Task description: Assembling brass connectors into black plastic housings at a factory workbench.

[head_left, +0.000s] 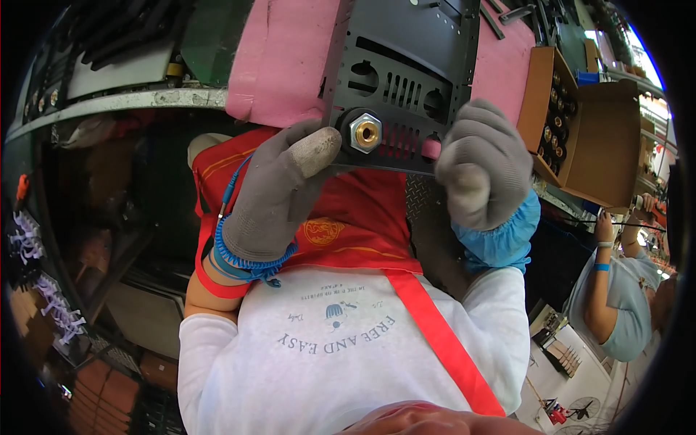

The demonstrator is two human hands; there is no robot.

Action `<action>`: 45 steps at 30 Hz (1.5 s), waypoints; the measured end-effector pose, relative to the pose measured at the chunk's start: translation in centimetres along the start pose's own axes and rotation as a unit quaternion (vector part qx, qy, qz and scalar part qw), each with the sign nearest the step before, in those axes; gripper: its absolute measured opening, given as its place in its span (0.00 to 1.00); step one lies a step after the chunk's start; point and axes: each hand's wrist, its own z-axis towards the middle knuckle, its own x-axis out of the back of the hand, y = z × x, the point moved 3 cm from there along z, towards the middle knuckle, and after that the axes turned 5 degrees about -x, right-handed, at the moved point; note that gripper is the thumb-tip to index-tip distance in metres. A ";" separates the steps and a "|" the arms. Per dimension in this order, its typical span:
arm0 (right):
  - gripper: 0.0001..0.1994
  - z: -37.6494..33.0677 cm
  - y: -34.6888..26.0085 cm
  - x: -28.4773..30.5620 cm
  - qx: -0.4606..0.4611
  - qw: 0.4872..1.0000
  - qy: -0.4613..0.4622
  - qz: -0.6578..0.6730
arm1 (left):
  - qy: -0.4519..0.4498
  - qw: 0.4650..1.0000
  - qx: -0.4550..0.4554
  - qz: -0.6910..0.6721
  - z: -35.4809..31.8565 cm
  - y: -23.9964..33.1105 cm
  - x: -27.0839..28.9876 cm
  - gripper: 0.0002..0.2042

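Note:
A black sheet-metal housing (406,45) with slots and round cutouts lies in front of me on pink padding. A brass threaded fitting with a silver hex nut (366,133) sits at the left of its near panel. My left hand (279,185), in a grey glove, grips the panel's left corner, thumb beside the nut and fingers hidden behind. My right hand (486,163), in a grey glove, is curled closed at the panel's right end, next to a cutout showing something pink (431,148). Whatever its fingers hold is hidden.
An open cardboard box (598,138) of black and brass fittings stands at the right. Pink padding (279,61) covers the bench beside the housing. Dark metal strips (493,20) lie at the back right. Another person (612,290) is at the far right.

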 end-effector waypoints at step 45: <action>0.29 -3.7 -0.4 -0.9 -0.305 0.709 0.000 0.636 | -0.115 0.737 -0.456 0.486 -1.2 2.8 -5.1 0.17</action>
